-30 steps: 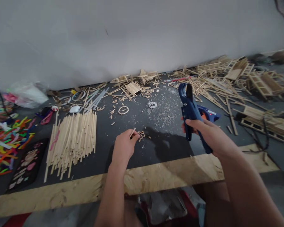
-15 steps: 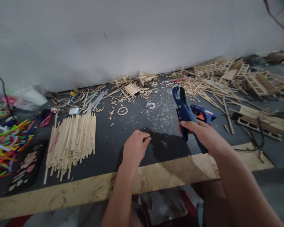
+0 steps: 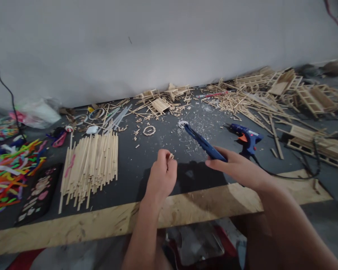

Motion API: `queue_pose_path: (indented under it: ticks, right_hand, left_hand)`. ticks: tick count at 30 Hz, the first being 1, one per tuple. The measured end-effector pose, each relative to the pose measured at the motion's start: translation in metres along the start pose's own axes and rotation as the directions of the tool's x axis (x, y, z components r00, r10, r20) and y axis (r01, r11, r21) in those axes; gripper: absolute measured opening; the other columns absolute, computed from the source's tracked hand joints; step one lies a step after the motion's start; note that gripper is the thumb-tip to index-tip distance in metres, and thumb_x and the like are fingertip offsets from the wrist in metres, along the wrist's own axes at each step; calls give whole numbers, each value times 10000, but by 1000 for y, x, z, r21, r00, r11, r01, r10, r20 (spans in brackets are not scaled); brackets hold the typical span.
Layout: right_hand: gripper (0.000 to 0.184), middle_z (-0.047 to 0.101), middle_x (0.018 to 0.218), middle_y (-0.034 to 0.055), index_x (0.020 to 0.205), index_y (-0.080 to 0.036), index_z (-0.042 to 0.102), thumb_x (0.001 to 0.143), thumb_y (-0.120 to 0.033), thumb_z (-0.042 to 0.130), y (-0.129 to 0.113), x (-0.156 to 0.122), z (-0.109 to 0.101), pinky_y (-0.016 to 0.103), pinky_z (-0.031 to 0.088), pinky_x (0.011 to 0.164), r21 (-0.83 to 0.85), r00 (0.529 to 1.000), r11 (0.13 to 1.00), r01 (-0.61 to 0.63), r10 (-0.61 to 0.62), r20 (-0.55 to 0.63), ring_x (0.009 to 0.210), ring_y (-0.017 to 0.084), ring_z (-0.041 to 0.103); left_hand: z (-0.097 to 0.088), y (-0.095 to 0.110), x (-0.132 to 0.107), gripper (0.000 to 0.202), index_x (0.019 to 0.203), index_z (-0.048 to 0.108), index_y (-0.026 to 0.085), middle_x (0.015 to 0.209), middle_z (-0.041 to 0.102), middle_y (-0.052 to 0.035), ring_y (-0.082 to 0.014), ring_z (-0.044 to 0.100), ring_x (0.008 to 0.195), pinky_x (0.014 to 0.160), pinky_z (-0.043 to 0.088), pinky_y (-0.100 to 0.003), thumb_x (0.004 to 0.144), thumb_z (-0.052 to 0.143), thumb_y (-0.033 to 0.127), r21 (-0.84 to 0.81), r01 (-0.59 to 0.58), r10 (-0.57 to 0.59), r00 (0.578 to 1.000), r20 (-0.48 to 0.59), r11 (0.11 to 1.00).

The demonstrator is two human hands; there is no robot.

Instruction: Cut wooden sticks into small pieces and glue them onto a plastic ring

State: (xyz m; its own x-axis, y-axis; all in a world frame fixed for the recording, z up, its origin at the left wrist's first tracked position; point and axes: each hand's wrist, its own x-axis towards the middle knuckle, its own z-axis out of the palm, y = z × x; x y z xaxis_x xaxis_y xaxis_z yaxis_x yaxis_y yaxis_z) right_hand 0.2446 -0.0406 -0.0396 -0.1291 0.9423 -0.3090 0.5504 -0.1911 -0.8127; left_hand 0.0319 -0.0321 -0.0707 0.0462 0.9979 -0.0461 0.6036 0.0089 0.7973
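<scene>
My left hand [image 3: 162, 174] is closed above the dark tabletop, pinching a small piece of wooden stick [image 3: 171, 156] whose end shows between the fingers. To its right, my right hand [image 3: 233, 167] grips a blue hand cutter [image 3: 204, 143], its head pointing away and to the left. The cutter's head lies in front of a small white ring [image 3: 182, 124] and partly overlaps it in view. A ring built of short wooden pieces [image 3: 149, 130] lies farther left. The blue hot glue gun [image 3: 248, 138] rests beyond my right hand, touching neither hand.
Thin wooden sticks [image 3: 91, 165] lie bundled at left, beside a phone [image 3: 39, 193] and colourful strips [image 3: 5, 176]. Small wooden models [image 3: 159, 106] and loose sticks [image 3: 242, 105] crowd the back and right. The glue gun's black cord [image 3: 287, 177] crosses the right side.
My right hand has swung the cutter down and left, from upright to pointing at the white ring, uncovering the glue gun. My left hand has turned slightly, and the stick piece shows more.
</scene>
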Motion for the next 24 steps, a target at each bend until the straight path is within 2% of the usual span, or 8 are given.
queue_pose_path:
  ticks: [4,7,10,16,20,24]
  right_hand:
    - [389,658,949,-1,1090,-259,585,755,-449,529,-7,-2,7,318,450,749,-32,996,998,50,-47,76,866,224,589]
    - [391,656,981,-3,1107,-263,578,763,-441,526,-8,-2,9,321,446,762,-39,995,998,58,-54,86,883,227,589]
    - [390,651,1021,-7,1116,-273,572,768,-441,522,-7,-1,9,322,446,759,-27,995,998,49,-47,85,907,235,588]
    - [404,652,1030,14,1128,-269,569,759,-433,541,-5,1,11,347,443,770,-9,995,998,60,-59,81,955,267,577]
    - [426,642,1069,26,1135,-261,566,752,-445,551,-4,1,13,349,442,768,-27,995,997,70,-68,79,957,269,579]
    - [422,639,1075,17,1127,-278,559,755,-475,542,-5,-1,15,334,442,733,-90,994,994,66,-57,98,906,250,592]
  left_hand:
    - [-2,-2,-2,135,747,424,205,656,497,13,-109,407,547,496,283,-236,821,311,213,-251,49,-35,997,62,967]
    - [-3,-3,-2,179,725,467,188,659,521,-6,-109,405,534,468,286,-230,809,311,214,-341,91,-63,994,95,935]
    - [-3,-2,-2,222,772,522,174,663,538,-14,-106,415,525,469,308,-228,830,320,245,-344,91,-65,994,86,934]
    - [-5,6,-3,320,1042,557,190,640,509,1,-114,439,540,493,335,-228,860,375,381,-252,25,-9,998,64,968]
    - [-3,3,-3,305,955,551,200,608,445,20,-106,404,521,459,286,-218,881,315,377,-332,76,-54,996,73,940]
    - [-1,3,-3,269,910,534,208,719,527,-3,-114,490,633,529,349,-219,887,324,374,-354,55,-18,994,107,933]
